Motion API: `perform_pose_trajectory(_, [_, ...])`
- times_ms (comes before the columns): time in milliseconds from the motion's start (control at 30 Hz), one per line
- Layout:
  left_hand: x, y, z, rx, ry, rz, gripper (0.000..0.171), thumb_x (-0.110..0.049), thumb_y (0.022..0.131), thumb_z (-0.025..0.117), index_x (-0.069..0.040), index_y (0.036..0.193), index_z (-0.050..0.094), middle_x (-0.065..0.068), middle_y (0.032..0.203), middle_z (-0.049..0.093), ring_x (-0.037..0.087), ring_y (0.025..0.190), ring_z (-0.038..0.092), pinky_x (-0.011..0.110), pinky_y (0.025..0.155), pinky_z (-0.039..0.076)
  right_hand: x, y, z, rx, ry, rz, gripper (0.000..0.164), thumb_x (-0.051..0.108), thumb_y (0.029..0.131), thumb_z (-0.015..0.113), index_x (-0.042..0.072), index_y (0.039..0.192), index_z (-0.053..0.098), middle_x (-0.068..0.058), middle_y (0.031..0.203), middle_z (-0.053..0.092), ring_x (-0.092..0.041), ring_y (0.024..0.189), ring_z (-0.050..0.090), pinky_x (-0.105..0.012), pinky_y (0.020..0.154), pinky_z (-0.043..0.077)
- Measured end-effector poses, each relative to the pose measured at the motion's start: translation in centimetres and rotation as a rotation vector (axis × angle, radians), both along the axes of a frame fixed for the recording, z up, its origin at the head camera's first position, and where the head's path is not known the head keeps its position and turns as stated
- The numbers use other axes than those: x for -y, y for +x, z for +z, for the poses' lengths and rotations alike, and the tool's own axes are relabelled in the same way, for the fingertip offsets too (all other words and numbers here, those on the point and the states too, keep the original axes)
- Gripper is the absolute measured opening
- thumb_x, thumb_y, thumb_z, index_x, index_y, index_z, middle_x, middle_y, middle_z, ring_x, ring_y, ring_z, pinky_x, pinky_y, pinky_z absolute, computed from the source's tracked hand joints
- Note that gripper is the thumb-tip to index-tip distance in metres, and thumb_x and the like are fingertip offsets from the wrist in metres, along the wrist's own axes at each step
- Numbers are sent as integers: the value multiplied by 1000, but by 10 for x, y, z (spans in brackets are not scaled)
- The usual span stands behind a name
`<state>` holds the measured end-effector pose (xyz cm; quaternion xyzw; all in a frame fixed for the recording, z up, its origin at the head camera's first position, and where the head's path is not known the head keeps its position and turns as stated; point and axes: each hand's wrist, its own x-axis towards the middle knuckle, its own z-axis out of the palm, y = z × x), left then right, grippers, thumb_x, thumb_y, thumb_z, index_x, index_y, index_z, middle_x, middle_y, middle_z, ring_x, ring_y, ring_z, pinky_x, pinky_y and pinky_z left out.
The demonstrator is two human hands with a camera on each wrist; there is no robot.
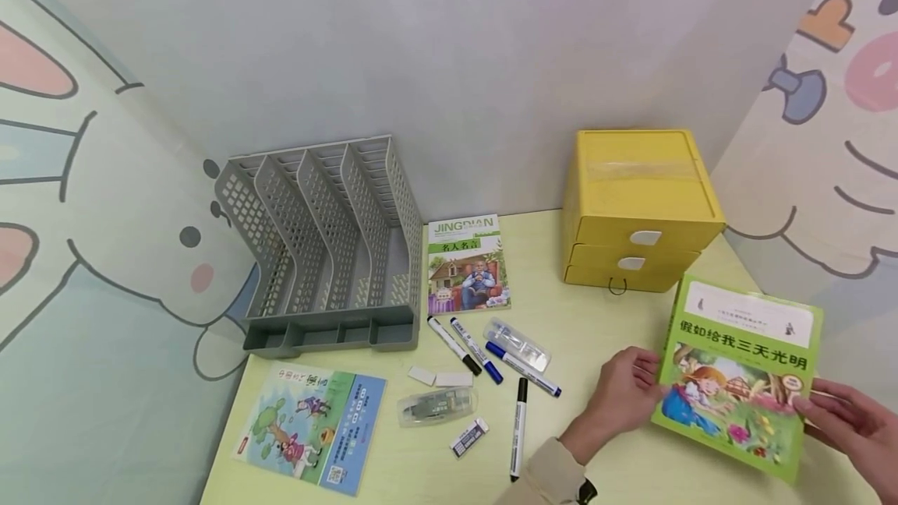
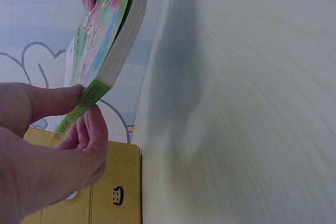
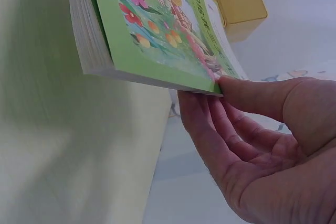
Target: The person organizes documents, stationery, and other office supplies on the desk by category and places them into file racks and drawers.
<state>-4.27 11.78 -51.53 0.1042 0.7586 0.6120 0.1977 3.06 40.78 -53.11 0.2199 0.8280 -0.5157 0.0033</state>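
Note:
A thick green book (image 1: 737,376) with a girl and flowers on its cover is held above the table's right side. My left hand (image 1: 627,392) grips its spine edge, thumb on one side and fingers on the other, as the left wrist view shows. At the opposite edge my right hand (image 1: 852,427) pinches the book, with the thumb on the cover and the fingers underneath. In the right wrist view the white page block (image 3: 86,30) shows, and the book is tilted, raised off the tabletop (image 3: 52,145).
A yellow drawer box (image 1: 641,185) stands behind the book. To the left are a grey file rack (image 1: 333,256), a JINGDIAN book (image 1: 468,263) and a blue-green book (image 1: 312,427). Several markers (image 1: 519,427), a clear case (image 1: 436,407) and an eraser (image 1: 468,437) lie mid-table.

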Motion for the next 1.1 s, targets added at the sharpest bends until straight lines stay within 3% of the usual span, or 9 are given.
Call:
perform_pose_trajectory(200, [16,-4,5,-104,33,-40,33,0,92,74,-9,122,61,-15,99,55,-6,86,54,14,79,52,10,-2,9,-120,-27,34,36,9,105,58,42,117,50,36,91,58,13,75,62,-25,62,59])
perform_pose_trajectory(433, [34,-10,8,-241,108,-60,34,1,93,73,-4,124,59,-6,105,59,-3,92,56,15,82,53,29,-9,24,-244,-66,48,46,-5,102,58,38,118,58,32,96,64,13,81,63,-18,64,57])
perform_pose_trajectory(567, [44,-13,9,-248,133,-38,33,0,94,72,-6,124,59,-6,107,60,-2,94,57,17,83,54,40,-13,30,-321,-94,86,46,-9,99,60,31,122,62,28,102,66,13,89,64,-16,67,56])
perform_pose_trajectory(700, [55,-16,9,-247,145,6,32,-2,94,73,-8,123,59,-5,107,62,-2,94,58,18,84,55,51,-18,37,-326,-152,108,41,-8,95,67,21,124,66,23,104,70,9,91,66,-14,69,55])
perform_pose_trajectory(900, [76,-21,11,-254,178,53,31,-2,94,73,-8,122,61,-2,108,65,0,97,60,23,87,57,66,-33,47,-252,-74,140,38,2,95,73,21,128,65,26,104,69,10,90,66,-9,71,52])
perform_pose_trajectory(1100, [98,-25,13,-287,200,78,32,-1,94,73,-8,123,61,3,114,66,3,99,61,28,89,57,82,-50,50,-323,-41,222,46,0,96,71,13,139,63,23,109,70,9,96,65,-9,76,51])
